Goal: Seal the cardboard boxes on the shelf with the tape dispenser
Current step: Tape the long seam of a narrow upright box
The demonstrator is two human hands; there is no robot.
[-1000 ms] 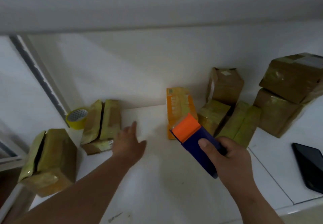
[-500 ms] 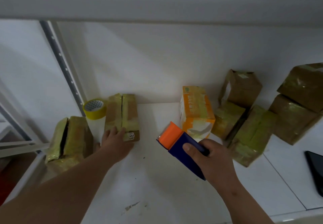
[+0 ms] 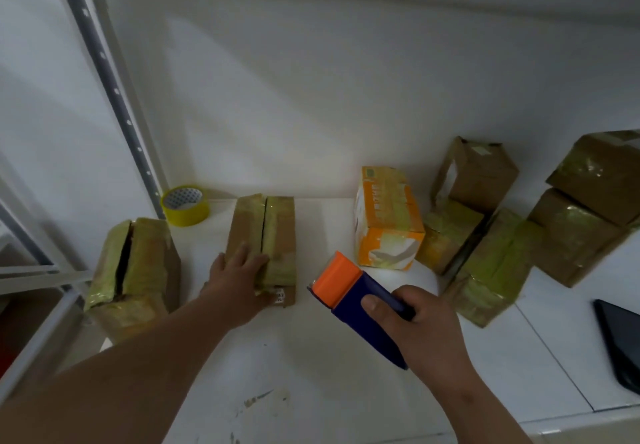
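Boxes crowd the white shelf (image 3: 311, 357): seven cardboard ones and one orange printed carton (image 3: 386, 222). At the left end a cardboard box (image 3: 138, 270) stands with its top seam split open, and just behind it a roll of yellow tape (image 3: 185, 205) lies beside the grey perforated upright (image 3: 107, 90). Next along, a second cardboard box (image 3: 273, 236) lies flat with its two top flaps parted along a dark seam; the left hand (image 3: 239, 277) rests on its near end, fingers straight and spread over the left flap. The right hand (image 3: 420, 326) grips the tape dispenser (image 3: 353, 291), fingers and thumb curled round its blue body, the orange head pointing towards that box and held just to the right of it, apart from it. The orange carton stands close behind the dispenser. Right of the carton five taped cardboard boxes cluster against the wall: three in a near group (image 3: 485, 263) and two stacked (image 3: 588, 211) at the far right. A dark flat device (image 3: 620, 343) lies at the shelf's right edge.
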